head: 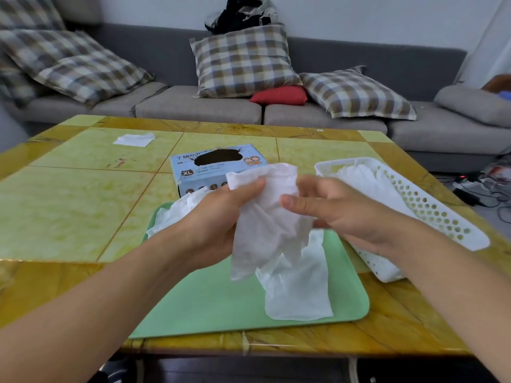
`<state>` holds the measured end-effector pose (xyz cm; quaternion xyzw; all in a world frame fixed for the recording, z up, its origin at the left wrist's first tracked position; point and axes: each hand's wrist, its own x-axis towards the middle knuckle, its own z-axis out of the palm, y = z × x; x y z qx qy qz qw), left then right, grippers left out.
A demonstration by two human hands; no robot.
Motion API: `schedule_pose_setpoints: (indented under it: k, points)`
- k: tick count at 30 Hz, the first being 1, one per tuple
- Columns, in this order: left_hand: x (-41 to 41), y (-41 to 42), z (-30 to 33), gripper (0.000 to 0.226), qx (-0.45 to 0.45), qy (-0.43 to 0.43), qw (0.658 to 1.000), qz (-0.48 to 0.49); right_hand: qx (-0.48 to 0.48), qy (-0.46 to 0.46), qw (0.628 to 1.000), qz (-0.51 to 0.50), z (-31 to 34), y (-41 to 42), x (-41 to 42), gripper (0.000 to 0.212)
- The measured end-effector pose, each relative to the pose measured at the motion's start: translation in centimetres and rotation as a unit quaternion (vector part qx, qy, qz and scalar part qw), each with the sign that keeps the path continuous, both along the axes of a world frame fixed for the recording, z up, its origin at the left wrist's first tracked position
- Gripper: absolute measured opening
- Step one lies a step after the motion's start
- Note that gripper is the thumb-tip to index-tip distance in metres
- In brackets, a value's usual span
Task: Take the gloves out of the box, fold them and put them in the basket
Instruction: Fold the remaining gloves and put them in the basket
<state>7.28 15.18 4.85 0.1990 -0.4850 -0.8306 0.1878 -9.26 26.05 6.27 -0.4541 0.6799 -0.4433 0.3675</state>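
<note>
Left hand (218, 214) grips glove (265, 217); right hand (340, 211) perhaps touching.

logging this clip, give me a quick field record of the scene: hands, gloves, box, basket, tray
left hand: grips the held glove near its top
right hand: at the glove's right edge, grip unclear
box: blue, marked XL, behind the hands
basket: white, right of tray, gloves inside
tray: green, flat glove lying on it
loose gloves: heaped on the tray's far left
</note>
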Motion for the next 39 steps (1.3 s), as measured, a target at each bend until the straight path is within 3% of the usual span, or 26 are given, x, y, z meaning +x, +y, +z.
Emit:
schedule_pose_setpoints:
  k: [2,7,10,16,22,24,26,29,31,32,35,39]
  points:
    - [-0.1,0.4,-0.1,0.031,-0.038,-0.002,0.999,-0.023,0.019,-0.113,0.993,0.027,-0.7,0.2,0.5,0.052]
    - [0.0,-0.1,-0.4,0.028,-0.129,-0.055,0.990,0.009,-0.059,-0.176,0.982,-0.039,-0.7,0.0,0.4,0.026]
    - [0.0,-0.4,-0.5,0.031,-0.157,-0.062,0.985,0.026,-0.076,-0.209,0.975,-0.004,0.3,0.5,-0.2,0.012]
    - [-0.5,0.6,-0.2,0.034,-0.154,-0.022,0.987,0.033,-0.041,-0.218,0.975,-0.002,1.2,1.9,-1.2,0.020]
    - [-1.1,0.2,-1.7,0.026,-0.159,-0.167,0.973,-0.026,0.090,-0.212,0.971,-0.069,-1.6,1.0,-2.1,0.036]
    - [-1.6,-0.1,-1.5,0.028,-0.195,-0.147,0.970,-0.018,0.049,-0.197,0.975,-0.089,-1.3,0.6,-2.1,0.018]
    - [-2.0,-0.4,-0.3,0.029,-0.268,-0.051,0.962,0.025,-0.085,-0.146,0.982,-0.087,0.4,0.6,-2.4,0.024]
    - [-1.6,-0.6,3.0,0.028,-0.448,0.094,0.888,0.040,-0.327,0.016,0.943,-0.057,3.8,1.9,-1.9,0.020]
    - [-1.4,-1.5,3.1,0.028,-0.568,0.101,0.815,0.058,-0.370,0.151,0.915,-0.054,3.8,2.7,-1.4,0.018]
    - [-1.4,-2.2,2.2,0.028,-0.600,0.073,0.794,0.065,-0.345,0.190,0.917,-0.063,2.9,3.0,-1.5,0.019]
    - [-1.4,-4.0,-2.8,0.026,-0.621,-0.066,0.781,0.013,-0.154,0.242,0.955,-0.071,-1.5,2.9,-1.2,0.020]
    - [-1.1,-3.9,-7.5,0.024,-0.685,-0.162,0.699,-0.127,0.031,0.383,0.923,-0.028,-7.4,3.0,-2.2,0.011]
